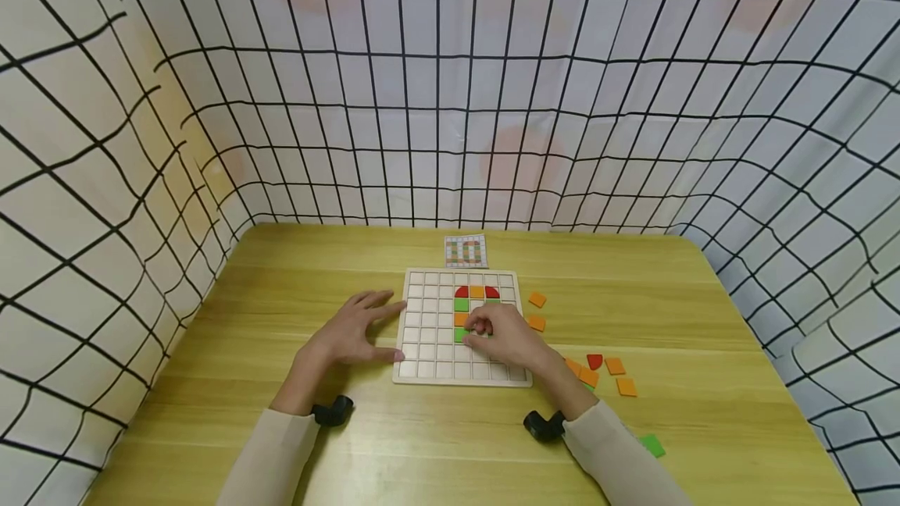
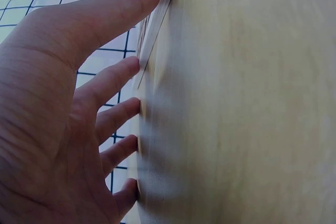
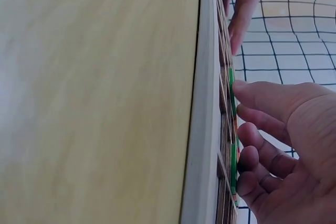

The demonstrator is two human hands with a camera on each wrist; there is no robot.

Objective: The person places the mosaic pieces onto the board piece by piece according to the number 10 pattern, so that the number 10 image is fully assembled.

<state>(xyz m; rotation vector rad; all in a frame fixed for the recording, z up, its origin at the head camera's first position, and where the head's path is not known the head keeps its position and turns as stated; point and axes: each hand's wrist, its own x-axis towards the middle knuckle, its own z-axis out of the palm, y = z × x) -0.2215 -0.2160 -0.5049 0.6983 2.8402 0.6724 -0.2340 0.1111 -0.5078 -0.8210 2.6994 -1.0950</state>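
A pale wooden grid board (image 1: 425, 342) lies on the table with red, orange and green tiles set in its cells. My left hand (image 1: 351, 328) is spread at the board's left edge, with thumb and index fingertip against the rim. Over the right half of the board, my right hand (image 1: 505, 334) has its fingers bent, the thumb and index fingertips at a green tile (image 1: 461, 335) in the lowest filled cell of the left column. In the right wrist view the thumb meets this green tile (image 3: 232, 90). Part of the tiles' right column is hidden under the right hand.
A small patterned card (image 1: 466, 251) lies behind the board. To the right are loose orange tiles (image 1: 615, 366), a red quarter-round tile (image 1: 594, 361) and a green tile (image 1: 652, 445). White cloth with a black grid (image 1: 450, 84) rises behind the table.
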